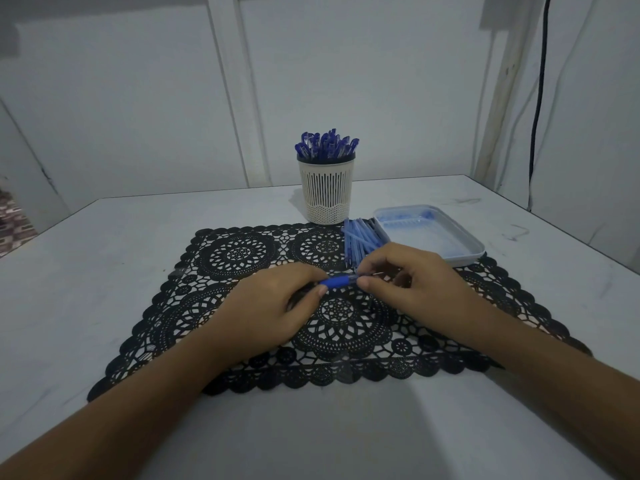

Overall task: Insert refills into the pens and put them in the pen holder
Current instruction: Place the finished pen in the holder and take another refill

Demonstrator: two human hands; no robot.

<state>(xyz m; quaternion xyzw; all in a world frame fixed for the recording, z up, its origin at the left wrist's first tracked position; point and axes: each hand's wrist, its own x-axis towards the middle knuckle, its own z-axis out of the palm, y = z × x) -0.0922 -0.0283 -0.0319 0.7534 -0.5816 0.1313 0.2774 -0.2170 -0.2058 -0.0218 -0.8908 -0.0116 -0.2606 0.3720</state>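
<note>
Both hands meet over the middle of a black lace mat (pixel 242 254), and between them they hold one blue pen (pixel 337 281) lying roughly level, just above the mat's surface. The left hand (pixel 277 303) has its fingers curled, thumb and forefinger pinching the pen's left end. The right hand (pixel 415 282) is curled too, its thumb and fingertips closed on the pen's clear right end; something thin and pale seems to run on from there under the fingers, possibly a refill, though the blur makes that hard to settle. Both forearms reach in from the near edge and cross the mat's front border.

At the mat's far right corner lies a loose pile of pale blue sticks (pixel 358 240) (pen barrels or refills, too soft in focus to say which), fanned out and partly resting on the lace. Touching that pile, just off the mat's right far edge, sits a shallow white tray (pixel 465 258) with blue smears on its floor; its near corner overlaps the lace.

Just beyond the mat's far edge stands the pen holder (pixel 327 188), a white slotted cup with a dark rim, upright and packed with blue-capped pens (pixel 327 145).

The mat lies on a pale counter (pixel 104 271). Behind it is a pale panelled wall, with a black cable (pixel 538 98) hanging far to the mat's right.
</note>
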